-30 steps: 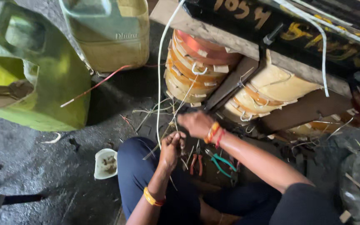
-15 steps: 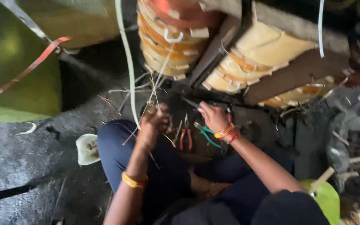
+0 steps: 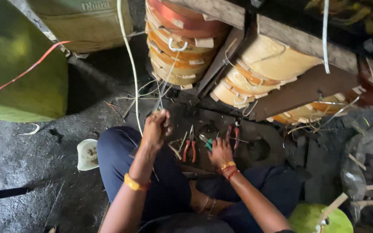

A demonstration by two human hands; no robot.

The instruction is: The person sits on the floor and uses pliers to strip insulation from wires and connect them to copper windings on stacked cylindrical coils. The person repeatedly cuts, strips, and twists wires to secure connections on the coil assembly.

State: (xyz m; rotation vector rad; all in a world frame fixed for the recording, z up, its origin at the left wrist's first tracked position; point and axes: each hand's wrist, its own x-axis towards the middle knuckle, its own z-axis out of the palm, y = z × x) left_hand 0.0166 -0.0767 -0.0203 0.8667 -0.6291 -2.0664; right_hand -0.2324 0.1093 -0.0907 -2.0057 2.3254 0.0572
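Pinching thin wires [image 3: 160, 92] in closed fingers, the left hand [image 3: 156, 127] holds them; they look springy. The right hand [image 3: 219, 153] grasps green-handled pliers [image 3: 207, 142].

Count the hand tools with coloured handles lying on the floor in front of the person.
3, though more may be hidden: orange-handled pliers left of the right hand, a green-handled tool under its fingers, and red-handled pliers just right of it.

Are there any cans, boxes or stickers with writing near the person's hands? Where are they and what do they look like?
Oil can: top left on the floor, boxy, yellowish-green, raised lettering near its top.
Second can: far left, bigger, green, no label showing.
White cup: beside the left knee, small, plain.
No stickers, signs or screens show.
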